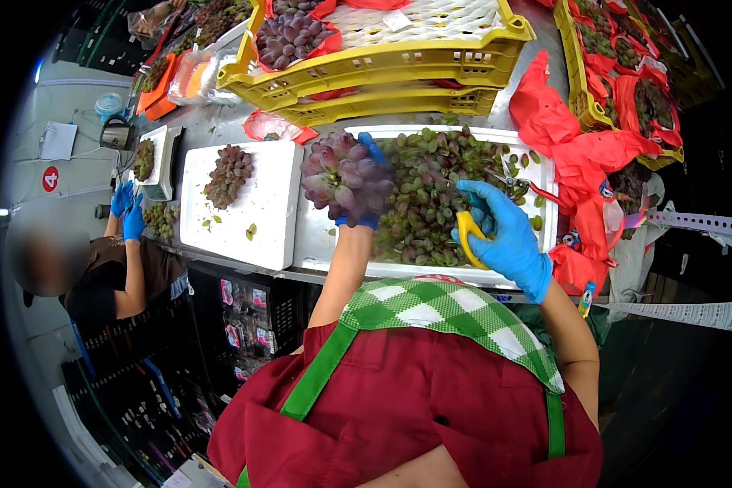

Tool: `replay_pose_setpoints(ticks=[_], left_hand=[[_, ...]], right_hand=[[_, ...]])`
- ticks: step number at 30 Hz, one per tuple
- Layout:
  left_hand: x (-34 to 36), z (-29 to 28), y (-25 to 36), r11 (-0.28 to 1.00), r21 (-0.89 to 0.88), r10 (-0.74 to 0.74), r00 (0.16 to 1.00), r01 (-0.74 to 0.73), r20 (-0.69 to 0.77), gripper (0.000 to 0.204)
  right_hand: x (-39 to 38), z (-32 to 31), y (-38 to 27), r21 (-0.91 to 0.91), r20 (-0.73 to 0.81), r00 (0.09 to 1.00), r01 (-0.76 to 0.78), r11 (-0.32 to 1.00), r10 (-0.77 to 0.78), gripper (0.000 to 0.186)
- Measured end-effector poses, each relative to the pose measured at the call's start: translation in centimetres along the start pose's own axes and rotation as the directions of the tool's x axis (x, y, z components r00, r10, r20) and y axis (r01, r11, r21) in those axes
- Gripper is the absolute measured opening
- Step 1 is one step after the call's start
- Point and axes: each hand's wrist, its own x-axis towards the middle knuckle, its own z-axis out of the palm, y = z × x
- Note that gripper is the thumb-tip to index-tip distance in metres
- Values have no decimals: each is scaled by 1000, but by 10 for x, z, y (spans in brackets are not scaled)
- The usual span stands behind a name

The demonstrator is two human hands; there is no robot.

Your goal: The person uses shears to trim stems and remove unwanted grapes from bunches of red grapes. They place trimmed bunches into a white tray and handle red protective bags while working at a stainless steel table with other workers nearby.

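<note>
My left hand (371,147), in a blue glove, holds up a bunch of purple grapes (346,179). The bunch hides most of the palm. In my right hand (508,240), also blue-gloved, is a pair of scissors with yellow handles (468,236); fingers curl through the loops, and the blades are hard to make out against the fruit. Both hands are over a white foam tray (550,220) heaped with loose green and reddish grapes (431,207). Red-handled snips (542,193) lie at the tray's right side.
Left of the tray, a white board (199,207) carries another grape bunch (229,176). Beyond it is a scale (169,163), near a co-worker's blue-gloved hands (130,213). Stacked yellow crates (366,81) stand behind. Red wrapping (598,163) and another yellow crate (577,73) are at right.
</note>
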Motion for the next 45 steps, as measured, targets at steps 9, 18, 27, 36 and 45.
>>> replay_pose_setpoints(ticks=[9,18,27,36,45], left_hand=[[15,38,-63,-661,678,543,829,322,135,27],[10,30,-18,380,923,3,998,-52,55,29],[7,30,-31,472,879,41,998,-68,55,33],[-5,42,-54,-466,777,27,871,-423,490,52],[3,58,-15,-162,873,-125,887,-460,445,59]], right_hand=[[27,-20,-47,-500,160,920,389,774,-359,66],[38,-26,-60,-467,271,908,413,781,-319,57],[30,-35,-73,-477,220,935,351,806,-277,50],[26,-36,-96,-547,355,928,304,780,-113,56],[25,-21,-92,-429,412,911,215,877,-22,53]])
